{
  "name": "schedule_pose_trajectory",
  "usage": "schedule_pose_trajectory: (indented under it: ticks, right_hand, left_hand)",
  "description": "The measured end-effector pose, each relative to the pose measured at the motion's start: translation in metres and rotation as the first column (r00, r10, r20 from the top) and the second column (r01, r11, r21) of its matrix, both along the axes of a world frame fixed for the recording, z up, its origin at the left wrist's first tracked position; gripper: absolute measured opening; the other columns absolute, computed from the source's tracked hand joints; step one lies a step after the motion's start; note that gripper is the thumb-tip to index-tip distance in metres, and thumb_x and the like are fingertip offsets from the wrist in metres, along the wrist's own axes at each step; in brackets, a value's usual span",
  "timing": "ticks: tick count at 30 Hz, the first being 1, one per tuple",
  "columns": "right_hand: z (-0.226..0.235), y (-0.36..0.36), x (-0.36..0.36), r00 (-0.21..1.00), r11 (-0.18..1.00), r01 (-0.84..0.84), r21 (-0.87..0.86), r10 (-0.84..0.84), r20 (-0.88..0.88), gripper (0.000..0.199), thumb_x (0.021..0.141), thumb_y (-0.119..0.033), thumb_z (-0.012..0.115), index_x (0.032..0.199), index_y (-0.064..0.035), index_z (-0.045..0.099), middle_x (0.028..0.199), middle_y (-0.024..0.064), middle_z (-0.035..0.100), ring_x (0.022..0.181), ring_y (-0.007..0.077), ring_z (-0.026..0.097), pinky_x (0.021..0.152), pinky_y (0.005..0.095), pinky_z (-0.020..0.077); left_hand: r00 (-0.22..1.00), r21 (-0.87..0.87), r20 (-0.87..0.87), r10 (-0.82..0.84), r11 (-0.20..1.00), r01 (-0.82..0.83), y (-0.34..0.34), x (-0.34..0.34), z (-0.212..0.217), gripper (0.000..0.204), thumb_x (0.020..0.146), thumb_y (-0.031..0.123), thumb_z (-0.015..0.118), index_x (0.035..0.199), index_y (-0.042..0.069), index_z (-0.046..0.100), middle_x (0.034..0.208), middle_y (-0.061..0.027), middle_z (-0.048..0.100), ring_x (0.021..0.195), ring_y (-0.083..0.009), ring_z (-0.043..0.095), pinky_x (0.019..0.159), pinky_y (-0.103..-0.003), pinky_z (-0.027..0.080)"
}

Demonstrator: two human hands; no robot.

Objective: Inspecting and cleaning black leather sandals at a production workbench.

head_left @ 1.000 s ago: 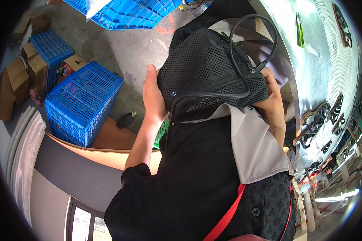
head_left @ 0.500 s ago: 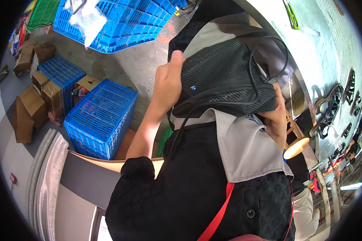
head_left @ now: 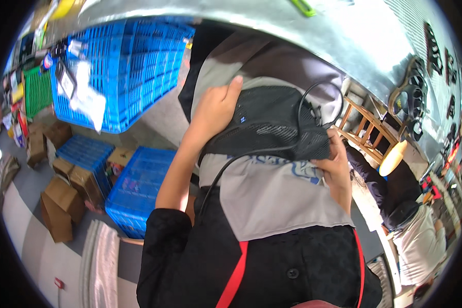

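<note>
A black mesh pouch [head_left: 269,115] lies across my lap, over a grey apron [head_left: 287,195] worn on a black top. Gripping its left end is my left hand [head_left: 213,110], thumb along the top and the other fingers folded out of sight beneath. At the opposite end, my right hand [head_left: 336,161] pinches the lower right corner, some fingertips hidden under the mesh. A thin black cord [head_left: 251,152] runs over the pouch, loops up near its right end and trails down at the left. What the pouch contains cannot be seen.
Ahead stretches a shiny metal table [head_left: 231,20] bearing a green-handled tool [head_left: 304,7] and dark sandals [head_left: 410,97]. Left stand a tall blue crate [head_left: 133,77], lower blue crates [head_left: 143,179] and cardboard boxes [head_left: 61,203]. A wooden stool [head_left: 393,158] and another person [head_left: 418,241] are at right.
The view has tilted up, bringing in more of the metal table. The pouch looks flatter and farther from the camera. Both hands keep their hold on its ends.
</note>
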State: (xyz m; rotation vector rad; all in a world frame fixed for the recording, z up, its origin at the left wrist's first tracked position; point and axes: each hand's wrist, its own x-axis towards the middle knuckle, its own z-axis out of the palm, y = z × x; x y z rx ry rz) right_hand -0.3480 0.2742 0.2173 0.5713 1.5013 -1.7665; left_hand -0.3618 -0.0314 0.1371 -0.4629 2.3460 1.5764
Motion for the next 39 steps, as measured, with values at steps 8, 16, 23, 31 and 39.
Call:
schedule_pose_trajectory:
  ticks: [8, 16, 23, 31, 39]
  right_hand:
    - [-0.026, 0.054, 0.019, 0.999, 0.982, -0.048, -0.181, 0.048, -0.007, 0.066, 0.068, 0.006, 0.073, 0.13, 0.0005, 0.051, 0.114, 0.0069, 0.059, 0.108, 0.0152, 0.055, 0.099, 0.0334, 0.0428]
    - [-0.045, 0.052, 0.019, 0.994, 0.99, -0.102, -0.092, 0.097, -0.057, 0.037, 0.078, 0.01, 0.058, 0.115, 0.0057, 0.06, 0.099, 0.0079, 0.066, 0.088, 0.0112, 0.06, 0.078, 0.0254, 0.0493]
    - [-0.029, 0.105, -0.012, 0.893, 0.928, -0.062, 0.366, 0.215, -0.395, 0.026, 0.083, 0.001, 0.055, 0.107, 0.001, 0.065, 0.095, 0.0052, 0.066, 0.089, 0.0117, 0.059, 0.08, 0.0262, 0.0473]
    - [0.021, 0.104, -0.079, 0.574, 0.67, 0.52, 0.531, 0.186, -0.797, 0.022, 0.08, 0.004, 0.053, 0.098, 0.0002, 0.065, 0.084, 0.0076, 0.067, 0.08, 0.0152, 0.065, 0.069, 0.0284, 0.0497]
    - [0.037, 0.113, -0.146, 0.543, 0.067, 0.598, 0.798, 0.699, -0.466, 0.046, 0.079, -0.019, 0.071, 0.121, -0.0078, 0.059, 0.115, 0.0086, 0.059, 0.111, 0.028, 0.057, 0.088, 0.0406, 0.0438]
  left_hand:
    - [0.962, -0.168, 0.161, -0.221, 0.954, 0.247, 0.014, -0.026, -0.003, 0.061, 0.102, 0.042, 0.041, 0.078, -0.008, 0.065, 0.081, -0.0313, 0.062, 0.082, -0.0509, 0.059, 0.075, -0.053, 0.045]
    - [0.992, -0.268, -0.011, -0.128, 0.956, 0.12, 0.004, -0.011, -0.007, 0.04, 0.102, 0.032, 0.049, 0.086, -0.001, 0.065, 0.077, -0.0273, 0.063, 0.074, -0.0469, 0.061, 0.064, -0.049, 0.046]
    - [0.968, -0.524, -0.048, -0.247, 0.831, 0.186, -0.02, -0.03, 0.026, 0.03, 0.101, 0.031, 0.051, 0.093, 0.003, 0.061, 0.074, -0.0241, 0.062, 0.07, -0.0443, 0.061, 0.06, -0.049, 0.044]
    - [0.885, -0.423, -0.156, -0.44, 0.839, 0.342, 0.003, -0.029, 0.036, 0.026, 0.098, 0.025, 0.057, 0.085, 0.002, 0.06, 0.071, -0.0209, 0.06, 0.065, -0.0386, 0.06, 0.059, -0.044, 0.044]
    - [0.838, -0.301, -0.306, -0.452, 0.881, 0.366, 0.023, -0.04, 0.052, 0.02, 0.096, 0.019, 0.06, 0.087, 0.003, 0.067, 0.072, -0.0143, 0.065, 0.062, -0.0263, 0.064, 0.059, -0.034, 0.049]
